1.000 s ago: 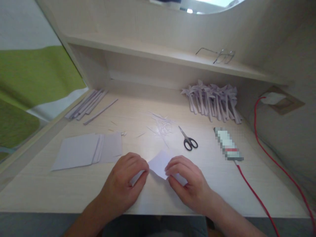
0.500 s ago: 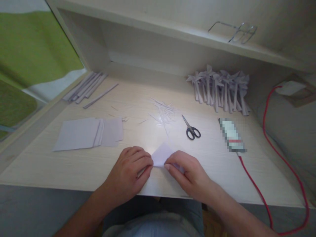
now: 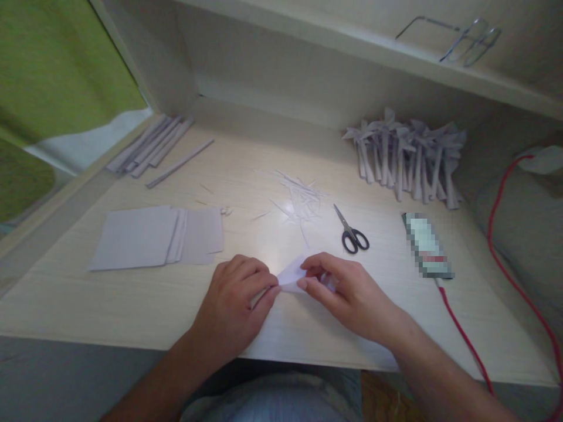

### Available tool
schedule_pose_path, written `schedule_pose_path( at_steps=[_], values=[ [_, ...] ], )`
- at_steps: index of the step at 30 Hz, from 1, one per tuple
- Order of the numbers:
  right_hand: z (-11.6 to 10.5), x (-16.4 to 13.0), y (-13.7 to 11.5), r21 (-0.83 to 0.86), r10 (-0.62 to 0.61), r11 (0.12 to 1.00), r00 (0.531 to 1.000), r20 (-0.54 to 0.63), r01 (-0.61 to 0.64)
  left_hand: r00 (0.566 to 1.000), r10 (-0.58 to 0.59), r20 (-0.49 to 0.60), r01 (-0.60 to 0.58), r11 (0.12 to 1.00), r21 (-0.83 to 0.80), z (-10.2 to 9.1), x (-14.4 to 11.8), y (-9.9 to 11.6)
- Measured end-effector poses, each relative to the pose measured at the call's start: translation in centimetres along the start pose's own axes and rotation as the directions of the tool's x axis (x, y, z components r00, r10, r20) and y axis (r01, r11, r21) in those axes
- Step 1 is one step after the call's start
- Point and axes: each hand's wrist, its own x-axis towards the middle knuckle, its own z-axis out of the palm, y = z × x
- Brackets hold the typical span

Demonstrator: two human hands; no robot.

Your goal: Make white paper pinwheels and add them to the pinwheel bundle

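A small white paper square (image 3: 291, 274) lies folded on the desk near the front edge, mostly covered by my hands. My left hand (image 3: 235, 299) presses on its left part with fingertips at the fold. My right hand (image 3: 345, 287) pinches the paper's right part, thumb and forefinger over its edge. Only a small triangular tip of the paper shows between the two hands.
A stack of white paper sheets (image 3: 153, 237) lies to the left. Black-handled scissors (image 3: 352, 234) and thin paper trimmings (image 3: 301, 199) sit behind my hands. Several paper pinwheels (image 3: 409, 155) are piled at back right, paper strips (image 3: 153, 146) at back left. A red cable (image 3: 461, 328) runs right.
The paper has been folded smaller between my hands, showing less of it. My right hand has shifted up over it. The view has tilted down toward the desk edge.
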Motion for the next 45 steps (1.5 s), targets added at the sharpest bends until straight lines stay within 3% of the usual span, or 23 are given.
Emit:
schedule_pose_path(
  at_steps=[3,5,7,11,14,17,20,22,23,25,26,27,29,33,38,45],
  values=[
    [-1.4,-1.9,0.4,0.144,0.068,0.989,0.98,-0.189,-0.041,0.987,-0.002,-0.158,-0.013,0.996,-0.091,-0.8,-0.5,-0.1],
    [-1.7,-2.5,0.9,0.242,0.143,0.963,0.987,-0.075,-0.121,0.964,-0.048,-0.263,0.012,0.991,-0.136,-1.5,-1.1,-0.2],
    [-1.3,-1.8,1.5,0.312,0.175,0.925,0.971,0.162,-0.218,0.941,-0.087,-0.328,0.034,0.986,-0.164,-2.1,-1.8,-0.5],
    [0.2,3.3,2.3,0.528,0.196,0.797,0.953,0.23,-0.292,0.916,-0.089,-0.392,0.027,0.987,-0.159,-2.5,-2.4,-1.0],
    [0.6,7.4,2.3,0.64,0.171,0.745,0.981,0.089,-0.188,0.896,-0.081,-0.436,0.02,0.99,-0.142,-2.5,-2.6,-1.1],
    [-0.2,8.5,2.1,0.668,0.159,0.742,0.982,-0.1,-0.053,0.941,-0.026,-0.338,-0.012,0.994,-0.109,-2.0,-2.9,-0.7],
    [-1.7,5.5,1.7,0.519,0.129,0.851,0.926,-0.354,0.08,0.98,0.139,-0.141,-0.148,0.988,-0.054,-1.0,-3.2,0.1],
    [-2.8,2.0,1.5,0.41,0.062,0.904,0.913,-0.403,0.12,0.977,0.214,-0.023,-0.215,0.976,-0.032,-0.2,-3.3,0.7],
    [-3.3,0.1,1.3,0.374,0.008,0.918,0.936,-0.353,0.133,0.974,0.227,0.02,-0.226,0.974,-0.028,0.2,-3.3,1.1],
    [-3.9,-3.4,1.1,0.314,-0.117,0.941,0.992,-0.048,0.126,0.969,0.228,0.09,-0.226,0.974,-0.031,0.8,-3.2,1.8],
    [-3.8,-4.9,1.1,0.287,-0.176,0.947,0.98,0.093,0.143,0.967,0.231,0.109,-0.229,0.973,-0.035,1.1,-3.0,2.1],
    [-3.6,-6.0,1.1,0.238,-0.208,0.957,0.963,0.172,0.164,0.965,0.235,0.12,-0.232,0.972,-0.039,1.3,-2.8,2.4],
    [-2.6,-7.4,1.3,0.133,-0.205,0.974,0.961,0.186,0.182,0.962,0.241,0.129,-0.237,0.97,-0.05,1.6,-2.4,2.8],
    [-0.2,-7.4,2.1,0.041,-0.124,0.992,0.992,0.004,0.123,0.967,0.224,0.12,-0.217,0.974,-0.064,2.1,-1.9,3.0],
    [0.2,-5.3,2.4,-0.046,-0.05,0.998,0.999,0.014,0.05,0.986,0.145,0.088,-0.142,0.989,-0.04,2.1,-1.9,3.0],
    [0.5,-3.2,2.3,-0.269,-0.087,0.959,0.996,0.016,0.088,0.997,0.001,0.078,0.001,1.0,-0.019,2.5,-1.2,3.4]
  ],
)
